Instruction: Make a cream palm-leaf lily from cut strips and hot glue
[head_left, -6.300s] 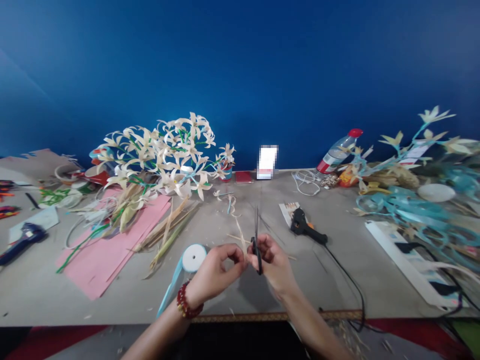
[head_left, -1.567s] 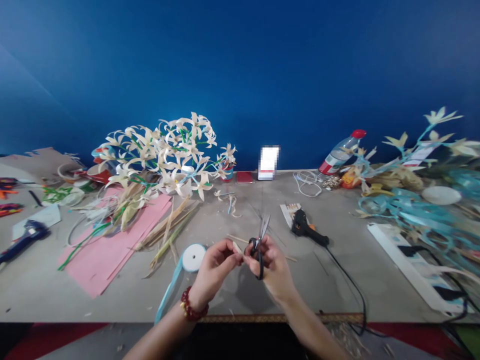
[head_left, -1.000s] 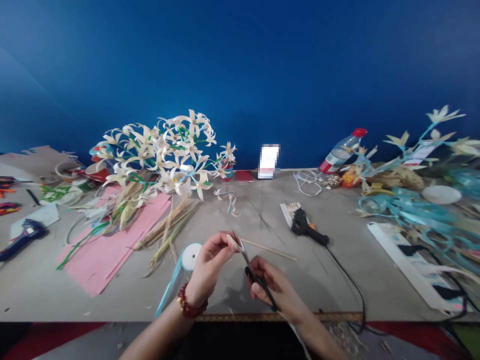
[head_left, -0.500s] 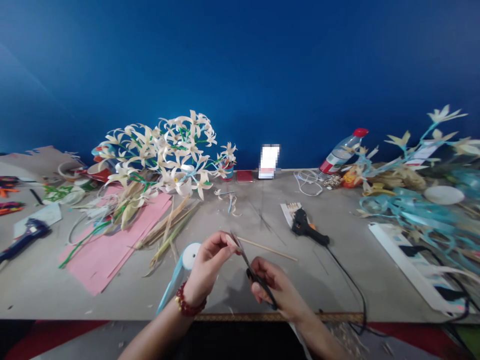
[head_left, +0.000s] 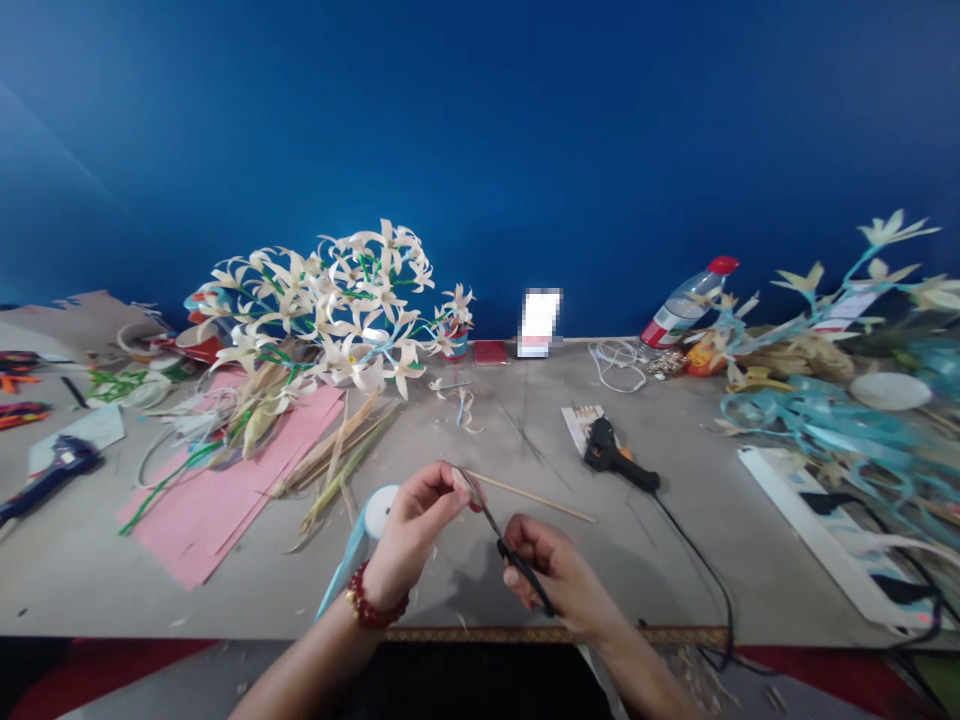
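Observation:
My right hand (head_left: 551,572) is closed round the black handles of a pair of scissors (head_left: 525,572). Their blades slant up and left to the fingertips of my left hand (head_left: 426,520). Thumb and fingers of that hand are pinched together on a small pale piece, mostly hidden by the fingers and the blades. A thin wooden stick (head_left: 536,495) lies on the table just beyond the scissors. Partly behind my left wrist is a white spool (head_left: 381,508) with light blue ribbon (head_left: 345,572) trailing from it.
Dried husks (head_left: 341,465) and pink sheets (head_left: 202,530) lie left, below a bunch of cream-coloured flowers (head_left: 382,295). A black glue gun (head_left: 619,458) with a cord, a white power strip (head_left: 806,535) and a leaning bottle (head_left: 686,305) are on the right. Thin wires (head_left: 529,440) lie ahead.
The scissor blades look closer together at my left fingertips, and their handles have shifted slightly. Both hands stay in nearly the same place.

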